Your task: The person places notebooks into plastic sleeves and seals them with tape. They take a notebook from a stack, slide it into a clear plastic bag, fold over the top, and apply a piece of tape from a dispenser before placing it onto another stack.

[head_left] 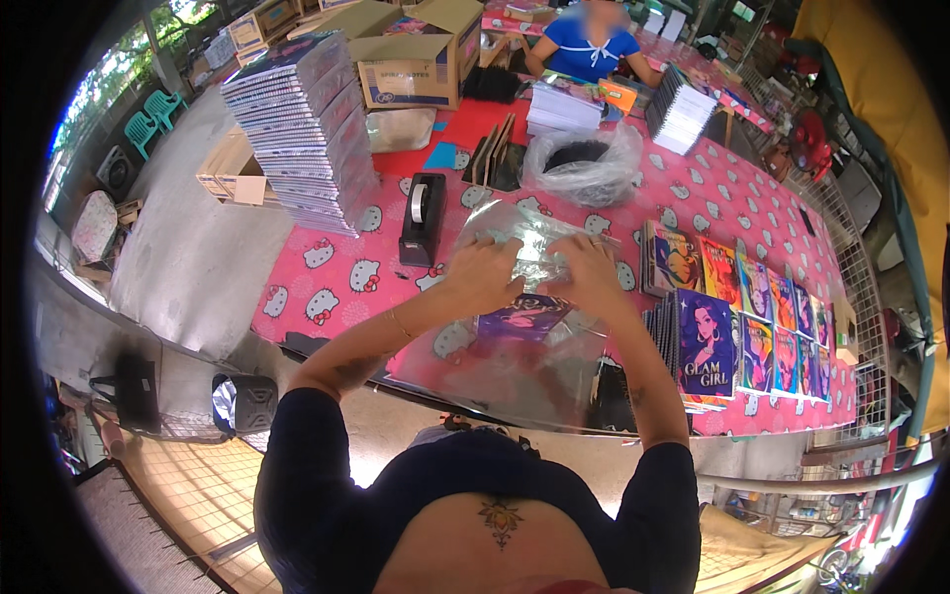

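A purple-covered notebook (522, 319) lies on the pink patterned table (336, 282) under a clear plastic sheet (515, 371) that drapes toward me over the table's edge. My left hand (485, 272) and my right hand (588, 271) both pinch the far fold of this clear plastic just beyond the notebook, fingers closed on the film. A black tape dispenser (423, 218) stands a little to the left of my left hand.
A tall stack of spiral notebooks (302, 129) rises at the left. Rows of colourful notebooks (752, 317) lie at the right. A plastic bag (584, 163), cardboard boxes (416, 54) and a person in blue (592, 45) are across the table.
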Action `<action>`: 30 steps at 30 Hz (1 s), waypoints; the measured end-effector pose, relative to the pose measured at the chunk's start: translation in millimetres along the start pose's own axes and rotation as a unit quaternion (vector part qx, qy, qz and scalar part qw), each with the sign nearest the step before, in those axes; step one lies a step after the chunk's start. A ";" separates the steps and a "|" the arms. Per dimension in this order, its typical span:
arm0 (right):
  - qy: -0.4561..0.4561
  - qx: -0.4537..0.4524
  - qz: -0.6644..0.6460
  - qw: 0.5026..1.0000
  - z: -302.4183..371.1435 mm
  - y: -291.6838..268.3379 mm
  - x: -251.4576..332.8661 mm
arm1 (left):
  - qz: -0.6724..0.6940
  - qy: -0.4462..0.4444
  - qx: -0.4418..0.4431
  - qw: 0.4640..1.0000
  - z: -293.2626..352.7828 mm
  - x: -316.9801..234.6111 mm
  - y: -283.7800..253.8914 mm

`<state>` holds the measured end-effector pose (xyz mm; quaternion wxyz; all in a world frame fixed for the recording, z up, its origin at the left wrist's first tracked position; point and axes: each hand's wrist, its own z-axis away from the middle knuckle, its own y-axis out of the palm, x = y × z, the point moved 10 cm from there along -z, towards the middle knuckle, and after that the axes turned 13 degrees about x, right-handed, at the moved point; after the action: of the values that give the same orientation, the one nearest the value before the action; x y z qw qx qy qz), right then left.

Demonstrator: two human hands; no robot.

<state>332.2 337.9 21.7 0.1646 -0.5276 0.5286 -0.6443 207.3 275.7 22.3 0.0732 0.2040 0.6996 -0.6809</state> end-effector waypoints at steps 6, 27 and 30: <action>0.077 0.084 -0.403 0.908 -7.4 36.0 -49.5 | 0.389 0.027 0.234 0.891 -37.3 55.4 51.3; 0.070 -0.019 -0.356 0.932 -3.5 41.5 -63.5 | 0.591 -0.234 -0.298 0.712 106.4 305.4 125.2; 0.071 -0.030 -0.344 0.936 0.1 38.9 -61.4 | -0.010 -0.345 -0.183 0.921 96.6 288.4 58.9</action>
<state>342.7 370.1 -42.6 -0.1214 -0.6346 0.3441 -0.6812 -48.3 233.8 -147.7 0.3389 -0.0673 0.7454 -0.5701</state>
